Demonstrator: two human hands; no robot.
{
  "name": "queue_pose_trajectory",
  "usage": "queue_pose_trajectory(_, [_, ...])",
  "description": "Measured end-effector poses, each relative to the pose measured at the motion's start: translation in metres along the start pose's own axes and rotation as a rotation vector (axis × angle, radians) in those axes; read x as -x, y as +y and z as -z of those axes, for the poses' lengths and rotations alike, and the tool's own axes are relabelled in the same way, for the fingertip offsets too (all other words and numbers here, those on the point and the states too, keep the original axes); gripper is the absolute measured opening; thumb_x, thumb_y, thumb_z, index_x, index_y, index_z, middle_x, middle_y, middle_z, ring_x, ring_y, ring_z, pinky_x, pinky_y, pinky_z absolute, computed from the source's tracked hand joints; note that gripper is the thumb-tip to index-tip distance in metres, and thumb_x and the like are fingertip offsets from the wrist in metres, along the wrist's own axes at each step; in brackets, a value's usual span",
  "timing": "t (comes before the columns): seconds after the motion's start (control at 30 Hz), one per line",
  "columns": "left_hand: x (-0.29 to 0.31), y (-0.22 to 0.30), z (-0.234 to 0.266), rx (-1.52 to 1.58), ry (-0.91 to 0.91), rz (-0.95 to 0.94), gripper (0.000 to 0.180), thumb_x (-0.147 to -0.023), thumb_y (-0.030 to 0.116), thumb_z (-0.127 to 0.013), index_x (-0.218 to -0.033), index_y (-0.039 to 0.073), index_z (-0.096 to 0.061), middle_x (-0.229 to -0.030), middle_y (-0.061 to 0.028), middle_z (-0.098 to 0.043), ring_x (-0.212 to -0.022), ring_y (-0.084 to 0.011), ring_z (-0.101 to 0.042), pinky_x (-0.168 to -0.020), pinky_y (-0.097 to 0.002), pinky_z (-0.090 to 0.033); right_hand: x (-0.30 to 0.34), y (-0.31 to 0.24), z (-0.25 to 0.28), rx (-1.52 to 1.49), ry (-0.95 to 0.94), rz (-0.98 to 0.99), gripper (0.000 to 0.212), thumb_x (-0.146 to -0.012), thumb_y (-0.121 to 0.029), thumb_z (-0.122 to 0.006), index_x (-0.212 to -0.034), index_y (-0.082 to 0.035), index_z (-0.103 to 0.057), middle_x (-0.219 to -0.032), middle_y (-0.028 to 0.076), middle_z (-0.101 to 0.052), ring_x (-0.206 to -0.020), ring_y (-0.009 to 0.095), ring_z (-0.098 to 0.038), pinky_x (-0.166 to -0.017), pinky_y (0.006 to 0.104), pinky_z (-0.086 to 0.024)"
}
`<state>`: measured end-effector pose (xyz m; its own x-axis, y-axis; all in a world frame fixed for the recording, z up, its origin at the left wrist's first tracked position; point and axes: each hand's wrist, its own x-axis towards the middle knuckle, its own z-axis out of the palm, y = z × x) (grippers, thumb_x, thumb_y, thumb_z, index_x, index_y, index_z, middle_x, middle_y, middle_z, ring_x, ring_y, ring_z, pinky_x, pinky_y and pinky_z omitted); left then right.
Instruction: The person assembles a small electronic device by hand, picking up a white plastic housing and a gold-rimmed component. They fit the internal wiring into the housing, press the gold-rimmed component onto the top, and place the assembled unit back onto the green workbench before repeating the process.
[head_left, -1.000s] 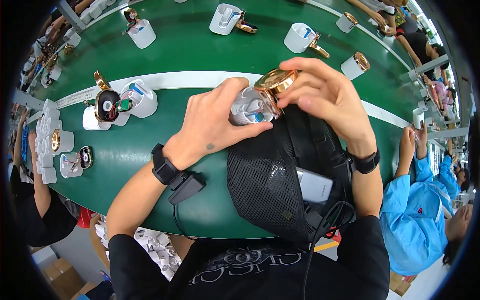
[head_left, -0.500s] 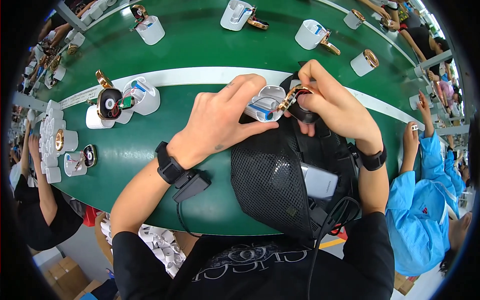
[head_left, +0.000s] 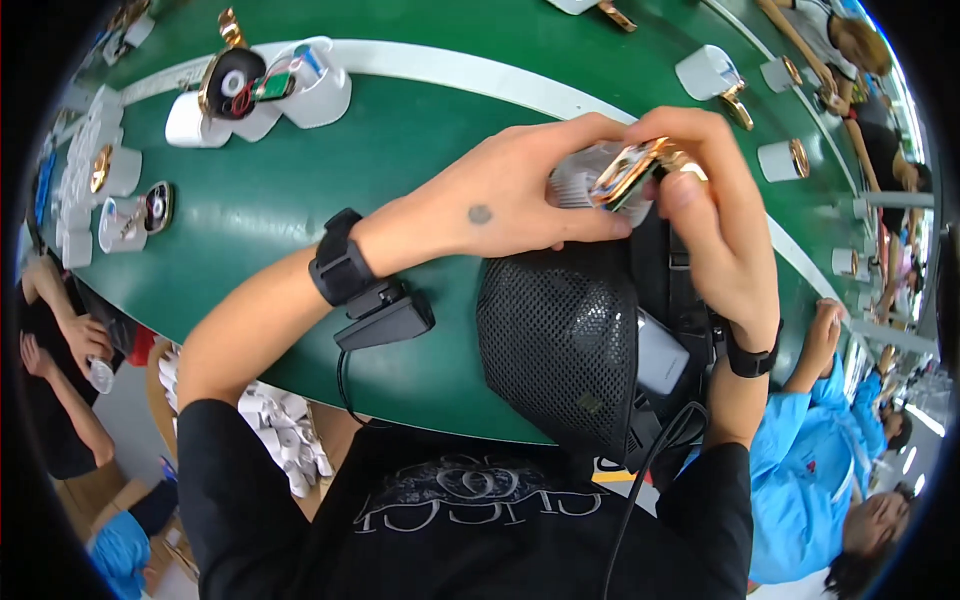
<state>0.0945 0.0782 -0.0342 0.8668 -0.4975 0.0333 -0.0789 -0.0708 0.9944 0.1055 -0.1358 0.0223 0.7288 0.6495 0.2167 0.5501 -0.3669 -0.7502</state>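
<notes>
My left hand (head_left: 505, 190) is wrapped round a white ribbed cylindrical housing (head_left: 570, 186), which lies on its side and is partly covered by the fingers. A gold-rimmed cap (head_left: 630, 172) sits at the housing's open end, tilted. Pinched on the cap's edge are the thumb and fingers of my right hand (head_left: 722, 205). The wires and the inside of the housing are mostly hidden. Below both hands rests a black mesh bag (head_left: 558, 325), with a grey power bank (head_left: 660, 358) in it.
Left on the green table (head_left: 400, 120) stand open white housings (head_left: 318, 98) with a black round speaker part (head_left: 232, 84) and wires. Several white housings (head_left: 82, 180) line the left edge. Beyond the white strip (head_left: 480, 78) are more units. A blue-clad person (head_left: 800, 480) sits at right.
The cap has come up to the housing's mouth, covering the inside seen before. Both hands have shifted right in view, and the whole view has turned.
</notes>
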Motion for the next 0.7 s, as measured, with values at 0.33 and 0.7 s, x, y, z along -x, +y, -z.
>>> queue_pose_trajectory(0.33, [-0.003, -0.017, -0.007, -0.012, 0.088, -0.02, 0.042, -0.094, 0.023, -0.063, -0.134, 0.009, -0.061, -0.087, -0.0149, -0.071, -0.062, -0.023, -0.069, -0.061, -0.0372, -0.054, -0.002, 0.005, -0.008, 0.013, 0.072, -0.161, 0.036, -0.097, -0.017, -0.063, -0.13, -0.003, -0.057, -0.11, 0.012, -0.064, -0.097, 0.019, -0.065, -0.085, 0.0311, -0.05])
queue_pose_trajectory(0.7, [-0.003, -0.018, 0.014, 0.134, -0.068, 0.066, 0.043, -0.094, 0.027, -0.068, -0.131, 0.007, -0.062, -0.084, -0.0115, -0.07, -0.062, -0.0174, -0.068, -0.059, -0.032, -0.056, -0.005, 0.026, -0.006, 0.403, 0.015, 0.151, 0.036, -0.096, -0.023, -0.063, -0.125, -0.003, -0.062, -0.117, 0.02, -0.056, -0.104, 0.034, -0.059, -0.089, 0.0409, -0.05])
